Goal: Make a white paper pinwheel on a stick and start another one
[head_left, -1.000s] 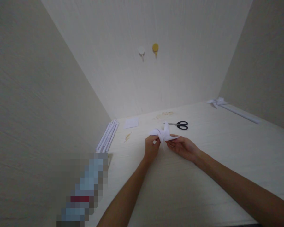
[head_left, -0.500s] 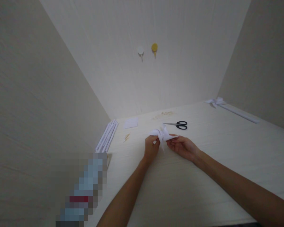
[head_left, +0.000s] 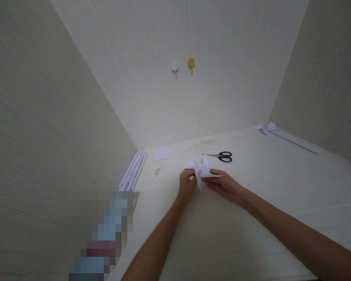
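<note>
A white folded paper pinwheel (head_left: 202, 169) is held just above the pale wooden table (head_left: 251, 218), near its middle. My left hand (head_left: 186, 185) pinches the pinwheel's left side, thumb and fingers closed on a paper flap. From the right, my right hand (head_left: 222, 184) grips the pinwheel too, its fingers under a pointed flap. The two hands almost touch each other.
Black-handled scissors (head_left: 222, 156) lie just behind the hands. A small white paper square (head_left: 162, 153) and several rolled white paper sticks (head_left: 133, 170) lie at the back left. Another paper pinwheel on a stick (head_left: 270, 127) rests at the back right. Two round hooks (head_left: 183, 65) hang on the back wall.
The pinwheel has been turned slightly in my hands and its flaps shifted. My right hand has slid closer to the left one. The view moved a little.
</note>
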Motion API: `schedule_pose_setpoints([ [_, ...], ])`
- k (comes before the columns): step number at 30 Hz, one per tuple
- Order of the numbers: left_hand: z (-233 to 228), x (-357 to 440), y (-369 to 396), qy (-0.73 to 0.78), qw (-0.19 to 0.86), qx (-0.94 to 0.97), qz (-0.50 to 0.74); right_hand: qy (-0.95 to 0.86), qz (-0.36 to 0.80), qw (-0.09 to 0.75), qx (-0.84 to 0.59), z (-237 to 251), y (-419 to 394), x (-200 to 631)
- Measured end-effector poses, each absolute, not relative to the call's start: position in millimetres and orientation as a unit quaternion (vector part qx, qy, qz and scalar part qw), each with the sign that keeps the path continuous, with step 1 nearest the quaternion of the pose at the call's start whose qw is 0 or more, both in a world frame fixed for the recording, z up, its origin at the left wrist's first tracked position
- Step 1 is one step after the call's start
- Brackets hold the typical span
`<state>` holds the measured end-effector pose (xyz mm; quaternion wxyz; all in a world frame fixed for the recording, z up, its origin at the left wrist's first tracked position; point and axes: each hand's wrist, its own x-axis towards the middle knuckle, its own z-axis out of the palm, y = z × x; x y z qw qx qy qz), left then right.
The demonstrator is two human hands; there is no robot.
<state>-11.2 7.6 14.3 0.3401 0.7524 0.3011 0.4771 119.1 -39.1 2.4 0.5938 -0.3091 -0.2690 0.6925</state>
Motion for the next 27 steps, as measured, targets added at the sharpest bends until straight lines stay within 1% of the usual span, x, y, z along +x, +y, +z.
schedule_pose_setpoints([
  [5, 23.2, -6.1, -4.1, 0.286, 0.398, 0.740, 0.460, -0.335, 0.626, 0.614, -0.345, 0.7, -39.8, 112.3],
  [10, 12.3, -4.0, -4.3, 0.316, 0.447, 0.692, 0.471, -0.374, 0.578, 0.615, -0.385, -8.7, -36.8, 115.3],
  [15, -0.1, -2.2, 0.4, 0.349, 0.505, 0.628, 0.478, -0.414, 0.547, 0.609, -0.397, -10.8, -36.2, 117.0],
  [20, 5.1, 1.2, -3.6, 0.357, 0.546, 0.591, 0.474, -0.445, 0.537, 0.595, -0.399, -3.4, -40.0, 117.5],
  [27, 22.4, 3.7, -11.3, 0.368, 0.534, 0.608, 0.457, -0.471, 0.504, 0.588, -0.423, -0.7, -41.5, 119.8],
])
